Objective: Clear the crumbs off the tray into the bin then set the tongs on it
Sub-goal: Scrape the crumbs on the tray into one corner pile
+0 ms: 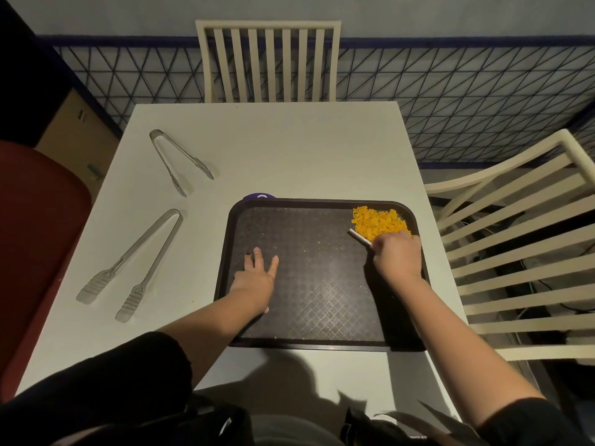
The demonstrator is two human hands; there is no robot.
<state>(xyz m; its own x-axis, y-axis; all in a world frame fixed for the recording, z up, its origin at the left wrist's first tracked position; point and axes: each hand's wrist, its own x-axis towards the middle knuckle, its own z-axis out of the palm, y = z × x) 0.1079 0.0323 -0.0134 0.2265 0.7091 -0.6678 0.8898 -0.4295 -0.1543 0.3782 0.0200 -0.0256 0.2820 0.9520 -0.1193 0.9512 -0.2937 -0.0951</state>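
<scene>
Sleeves [106,391], tray [322,300], slatted chair [269,59] beyond (tongs [130,302] leftward)

White table [289,149] front and centre, with a small purple thing [259,197] lying mid-table. One cream slatted chair [269,59] sits at the far side, another chair [515,252] on the right. Blue-edged netting [450,91] runs behind, and a cardboard box [77,136] sits off to the left.
</scene>
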